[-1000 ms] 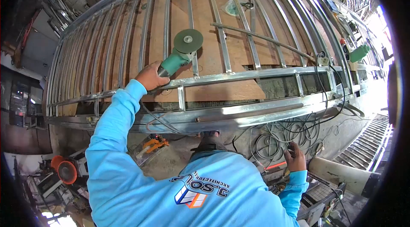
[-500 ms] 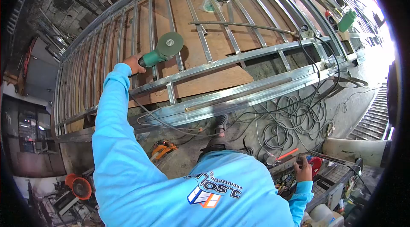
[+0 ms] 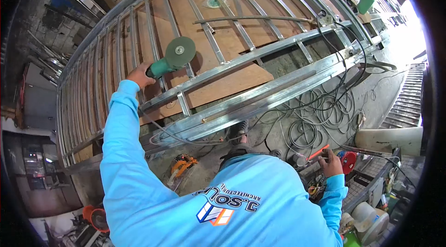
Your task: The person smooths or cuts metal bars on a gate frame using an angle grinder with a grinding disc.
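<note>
My left hand [image 3: 141, 76] is closed around the green body of an angle grinder [image 3: 163, 67]. The grinder's round, grey-green disc [image 3: 180, 50] faces up, over the metal bars of a large frame [image 3: 232, 63]. A cable trails down from the grinder along the frame's near edge. Low on the right, my right hand [image 3: 331, 163] hovers by an orange-red strip [image 3: 318, 153], thumb and fingers apart; contact with the strip is hard to make out. A red round object [image 3: 347, 161] sits just beside that hand, partly hidden by it.
Brown boards [image 3: 223, 90] lie beneath the bars. A long thin rod [image 3: 253, 17] rests across them. Coiled cables [image 3: 320, 121] spread over the floor, with an orange tool [image 3: 182, 167] near my feet. A green bottle [image 3: 366, 2] stands at the far right, and a cluttered cart [image 3: 371, 177] is beside me.
The view has turned slightly, so most of the frame has shifted up and left. The grinder sits a little lower over the bars. My right hand stays close to the orange-red strip.
</note>
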{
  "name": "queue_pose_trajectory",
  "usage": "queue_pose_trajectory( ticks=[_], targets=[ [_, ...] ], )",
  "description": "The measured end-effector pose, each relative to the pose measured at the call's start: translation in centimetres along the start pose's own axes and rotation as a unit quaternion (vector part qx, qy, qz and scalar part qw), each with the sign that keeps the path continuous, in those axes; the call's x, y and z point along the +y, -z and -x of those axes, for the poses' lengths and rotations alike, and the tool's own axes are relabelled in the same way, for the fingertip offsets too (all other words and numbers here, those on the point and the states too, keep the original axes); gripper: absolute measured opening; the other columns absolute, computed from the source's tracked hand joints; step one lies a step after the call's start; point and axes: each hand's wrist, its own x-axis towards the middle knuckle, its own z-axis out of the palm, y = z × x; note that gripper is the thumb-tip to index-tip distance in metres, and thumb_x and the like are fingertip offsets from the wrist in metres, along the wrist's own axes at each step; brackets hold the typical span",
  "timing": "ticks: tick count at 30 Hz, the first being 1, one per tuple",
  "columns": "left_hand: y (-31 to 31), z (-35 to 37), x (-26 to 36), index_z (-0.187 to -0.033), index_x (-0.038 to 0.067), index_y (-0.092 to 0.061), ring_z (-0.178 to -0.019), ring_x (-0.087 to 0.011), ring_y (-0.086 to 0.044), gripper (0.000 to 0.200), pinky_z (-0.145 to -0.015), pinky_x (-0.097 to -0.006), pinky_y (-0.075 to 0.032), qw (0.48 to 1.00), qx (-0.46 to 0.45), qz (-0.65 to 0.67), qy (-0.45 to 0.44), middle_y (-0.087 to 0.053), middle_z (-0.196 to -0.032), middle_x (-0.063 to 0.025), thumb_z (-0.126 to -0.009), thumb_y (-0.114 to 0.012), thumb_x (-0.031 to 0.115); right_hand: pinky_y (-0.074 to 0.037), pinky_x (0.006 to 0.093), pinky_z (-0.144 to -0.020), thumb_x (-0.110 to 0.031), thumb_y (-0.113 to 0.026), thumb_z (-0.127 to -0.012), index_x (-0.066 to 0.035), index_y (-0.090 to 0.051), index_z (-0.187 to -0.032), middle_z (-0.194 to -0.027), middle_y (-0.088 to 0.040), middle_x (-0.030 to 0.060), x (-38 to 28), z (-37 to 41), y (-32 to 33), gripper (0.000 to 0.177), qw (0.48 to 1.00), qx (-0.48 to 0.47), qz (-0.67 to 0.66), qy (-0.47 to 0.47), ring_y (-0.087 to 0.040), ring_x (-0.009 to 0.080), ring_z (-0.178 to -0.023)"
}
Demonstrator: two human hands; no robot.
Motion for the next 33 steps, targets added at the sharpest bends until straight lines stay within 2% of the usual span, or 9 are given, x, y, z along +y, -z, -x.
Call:
queue_pose_trajectory(
  ticks=[11, 16, 20, 22, 24, 26, 27, 29, 33],
  targets=[
    [-0.7, -5.0, -4.9, -0.141, 0.007, -0.05, -0.125, -0.0352, -0.056, 0.087, -0.108, -0.044, -0.043, 0.986, 0.009, -0.031, -0.165, -0.06, -0.132, -0.0182, -0.062, -0.085, 0.016, -0.052, 0.0468, -0.085, -0.031, -0.073, -0.087, -0.001, -0.058, -0.127, -0.107, -0.068, 0.0256, 2.2, -0.6, -1.7, 0.052, 0.997, 0.059, 0.031, 0.049, -0.065, 0.0415, -0.1],
    [0.6, -2.5, -2.2, -0.149, 0.01, -0.043, -0.131, -0.0404, -0.05, 0.095, -0.113, -0.0473, -0.041, 0.994, -0.004, -0.097, -0.059, -0.052, -0.143, -0.0212, -0.065, -0.087, 0.015, -0.051, 0.0461, -0.088, -0.032, -0.071, -0.087, 0.001, -0.057, -0.127, -0.106, -0.067, 0.0275, 0.3, -0.3, -0.1, 0.053, 1.0, 0.022, 0.011, -0.006, -0.064, 0.0445, -0.101],
    [3.6, 1.9, 0.6, -0.136, 0.002, -0.055, -0.128, -0.0398, -0.053, 0.068, -0.108, -0.0459, -0.043, 0.945, 0.074, -0.318, 0.006, -0.058, -0.137, -0.0224, -0.076, -0.082, 0.021, -0.051, 0.0469, -0.085, -0.029, -0.069, -0.088, 0.002, -0.058, -0.119, -0.101, -0.067, 0.0274, 1.2, -0.6, -1.0, 0.045, 0.999, -0.021, 0.03, -0.036, -0.065, 0.0436, -0.098],
    [3.7, 8.1, 6.3, -0.124, -0.002, -0.062, -0.116, -0.0351, -0.062, 0.053, -0.1, -0.0424, -0.047, 0.966, 0.183, -0.154, -0.094, -0.066, -0.122, -0.0206, -0.079, -0.077, 0.021, -0.051, 0.0488, -0.087, -0.033, -0.067, -0.089, 0.0, -0.058, -0.118, -0.102, -0.068, 0.0271, 3.5, -1.3, -2.9, 0.045, 0.999, -0.044, -0.004, -0.022, -0.064, 0.0441, -0.099],
    [2.4, 14.5, 15.8, -0.116, -0.003, -0.066, -0.101, -0.0285, -0.066, 0.047, -0.093, -0.0387, -0.049, 0.989, 0.1, 0.022, -0.107, -0.07, -0.106, -0.0171, -0.077, -0.076, 0.021, -0.051, 0.0494, -0.088, -0.036, -0.066, -0.089, -0.001, -0.058, -0.119, -0.104, -0.068, 0.0271, 6.4, -2.4, -5.7, 0.046, 0.998, -0.068, -0.006, -0.011, -0.064, 0.0444, -0.101],
    [-1.7, 18.1, 21.5, -0.108, -0.002, -0.07, -0.09, -0.0231, -0.066, 0.039, -0.088, -0.0366, -0.05, 0.961, -0.064, 0.144, -0.226, -0.07, -0.094, -0.0144, -0.075, -0.075, 0.018, -0.051, 0.0497, -0.09, -0.037, -0.065, -0.089, -0.001, -0.059, -0.119, -0.108, -0.068, 0.0265, 7.0, -3.1, -7.4, 0.048, 0.995, -0.092, -0.019, -0.028, -0.063, 0.0442, -0.103],
    [-4.6, 18.1, 23.9, -0.105, -0.001, -0.072, -0.095, -0.0248, -0.068, 0.035, -0.085, -0.0337, -0.052, 0.919, -0.165, 0.129, -0.333, -0.072, -0.103, -0.0133, -0.073, -0.062, 0.009, -0.051, 0.0495, -0.091, -0.037, -0.065, -0.089, -0.001, -0.059, -0.119, -0.108, -0.068, 0.0264, 6.9, -3.3, -7.9, 0.048, 0.995, -0.095, -0.026, -0.033, -0.064, 0.044, -0.104],
    [-12.3, 17.4, 28.6, -0.114, 0.001, -0.07, -0.103, -0.0293, -0.068, 0.044, -0.093, -0.0378, -0.05, 0.867, -0.36, 0.129, -0.32, -0.071, -0.11, -0.0164, -0.081, -0.076, 0.029, -0.051, 0.0494, -0.09, -0.037, -0.065, -0.089, -0.002, -0.059, -0.123, -0.108, -0.068, 0.0254, 7.8, -3.3, -9.1, 0.05, 0.994, -0.098, -0.034, -0.024, -0.064, 0.0433, -0.104],
    [-30.9, 15.0, 31.8, -0.114, 0.0, -0.069, -0.105, -0.0334, -0.066, 0.046, -0.093, -0.0416, -0.049, 0.838, -0.436, 0.025, -0.326, -0.071, -0.11, -0.0187, -0.091, -0.068, 0.04, -0.051, 0.0481, -0.09, -0.041, -0.062, -0.091, -0.004, -0.063, -0.122, -0.112, -0.069, 0.0223, 12.2, -1.8, -12.6, 0.049, 0.98, -0.16, -0.082, -0.081, -0.064, 0.0426, -0.105]
  ],
)
